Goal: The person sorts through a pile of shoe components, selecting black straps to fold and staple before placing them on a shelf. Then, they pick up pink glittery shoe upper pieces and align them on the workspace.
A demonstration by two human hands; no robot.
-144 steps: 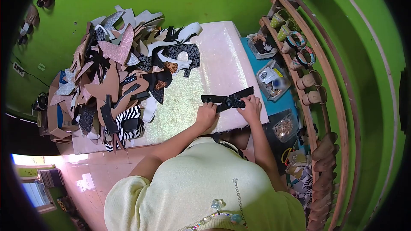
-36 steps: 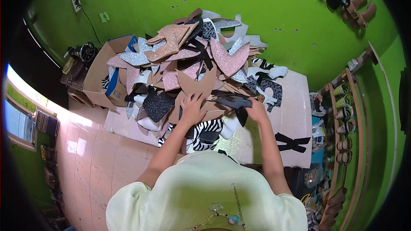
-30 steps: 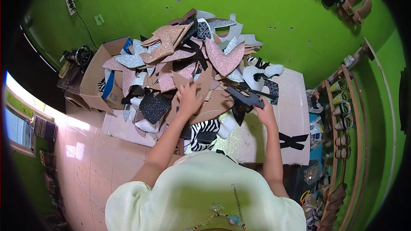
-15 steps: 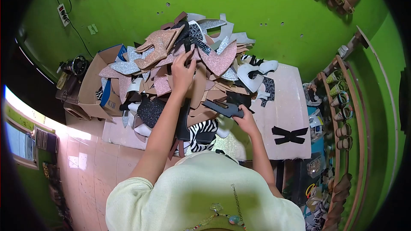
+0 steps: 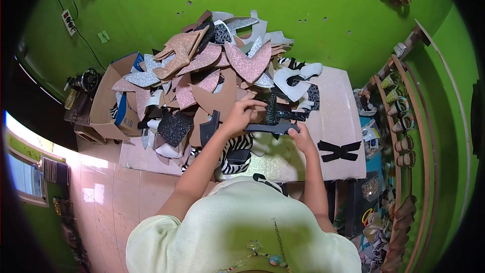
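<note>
In front of my chest, my left hand (image 5: 244, 116) has its fingers closed on a shiny black cut piece (image 5: 273, 107) with a crocodile-like texture and several strips. My right hand (image 5: 303, 139) grips the end of a matte black cut piece (image 5: 268, 128), which lies just below the shiny one; the two overlap. Beyond both hands, a heap of cut shoe pieces covers much of the table, among them a pink glitter piece (image 5: 248, 60) and a tan piece (image 5: 214, 93). Zebra-striped material (image 5: 236, 154) lies below my left wrist.
A cardboard box (image 5: 103, 103) stands left of the heap. On the pale table (image 5: 336, 106), crossed black strips (image 5: 339, 150) lie at the right. A wooden rack (image 5: 391, 116) with shoes stands along the right wall. A power strip (image 5: 68, 22) hangs on the green wall.
My left hand has come back from the heap toward my right hand, bringing the shiny black piece over the matte one. My right hand has shifted slightly right. The view has tilted a little.
</note>
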